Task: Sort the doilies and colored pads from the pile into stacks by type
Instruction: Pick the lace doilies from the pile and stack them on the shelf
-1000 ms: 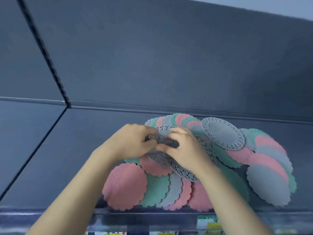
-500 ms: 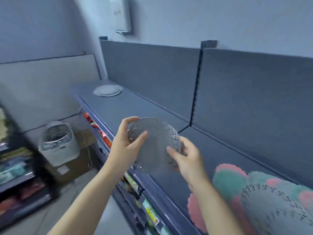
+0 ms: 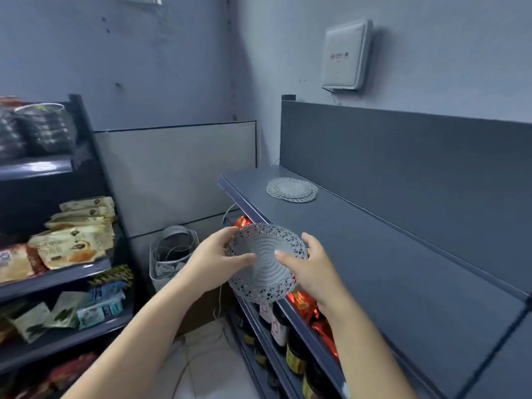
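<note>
Both hands grip one grey doily at the shelf edge.
The left hand (image 3: 214, 259) and right hand (image 3: 309, 267) pinch the doily (image 3: 266, 262) by opposite rims; a doily stack (image 3: 292, 190) lies farther along the shelf (image 3: 388, 254).

We can read no text here. The white wall box (image 3: 345, 54) carries a small red logo and a line of print, too small to make out. The snack packets (image 3: 72, 243) on the left rack show printing that is blurred. The bottles (image 3: 276, 323) under the shelf have pale labels with a red ring mark, unreadable.
</note>
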Demonstrator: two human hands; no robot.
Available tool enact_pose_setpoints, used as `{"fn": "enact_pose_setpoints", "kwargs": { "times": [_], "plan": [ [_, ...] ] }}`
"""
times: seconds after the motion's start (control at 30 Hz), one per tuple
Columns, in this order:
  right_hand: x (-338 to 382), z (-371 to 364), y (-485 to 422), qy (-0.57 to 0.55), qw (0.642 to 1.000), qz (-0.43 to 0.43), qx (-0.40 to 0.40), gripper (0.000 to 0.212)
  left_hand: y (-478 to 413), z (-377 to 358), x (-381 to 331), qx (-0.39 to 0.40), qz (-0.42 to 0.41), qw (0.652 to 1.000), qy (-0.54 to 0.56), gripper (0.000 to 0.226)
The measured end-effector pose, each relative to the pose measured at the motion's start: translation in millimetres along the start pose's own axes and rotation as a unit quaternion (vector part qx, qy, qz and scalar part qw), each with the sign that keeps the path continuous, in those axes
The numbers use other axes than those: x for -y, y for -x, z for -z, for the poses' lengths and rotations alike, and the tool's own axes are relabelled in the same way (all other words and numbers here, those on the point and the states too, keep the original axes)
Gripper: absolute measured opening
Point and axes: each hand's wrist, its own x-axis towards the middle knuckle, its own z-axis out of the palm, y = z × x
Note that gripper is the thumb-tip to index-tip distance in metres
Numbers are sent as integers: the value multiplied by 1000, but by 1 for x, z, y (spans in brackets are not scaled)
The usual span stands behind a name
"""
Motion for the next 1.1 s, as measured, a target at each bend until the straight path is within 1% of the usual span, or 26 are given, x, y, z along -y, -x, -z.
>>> {"fn": "enact_pose_setpoints", "kwargs": {
  "times": [0.1, 0.17, 0.3, 0.4, 0.47, 0.57, 0.67, 0.73, 0.77, 0.83, 0.9, 0.97, 1.03, 1.1],
  "plan": [
    [10, -25, -40, 26, 1000, -5, -12, 79, -52, 20, 14, -1, -6, 1000, 21, 64],
    [13, -33, -70, 31, 999, -14, -24, 75, -86, 23, 21, 16, -13, 999, 31, 58],
    [13, -37, -140, 47, 998, -17, -40, 72, -157, 8, 38, 54, -33, 998, 30, 69],
    [10, -36, -198, 71, 996, -18, -44, 71, -213, -5, 46, 77, -31, 996, 10, 85],
    [8, -31, -239, 101, 993, -29, -54, 70, -254, -13, 47, 105, -25, 994, 9, 91],
    [7, -22, -298, 182, 979, -52, -71, 71, -314, -29, 48, 134, -30, 990, -1, 90],
    [1, -17, -350, 274, 957, -58, -81, 69, -367, -51, 51, 146, -74, 986, -41, 78],
    [-11, -14, -378, 343, 933, -70, -83, 62, -397, -69, 54, 172, -108, 974, -98, 73],
    [-20, -12, -389, 375, 921, -81, -72, 56, -410, -79, 56, 187, -129, 964, -141, 70],
    [-40, -6, -403, 428, 895, -121, -24, 50, -434, -97, 59, 210, -178, 931, -240, 65],
    [-55, 1, -410, 435, 886, -161, 3, 49, -454, -110, 62, 224, -216, 903, -297, 55],
    [-56, 6, -415, 419, 890, -182, 1, 48, -472, -117, 62, 226, -237, 898, -295, 40],
    [-53, 6, -418, 407, 889, -209, 1, 47, -488, -121, 56, 208, -273, 888, -306, 27],
    [-52, 2, -423, 397, 889, -229, -18, 45, -501, -123, 47, 202, -314, 864, -338, 17]
  ]
}}
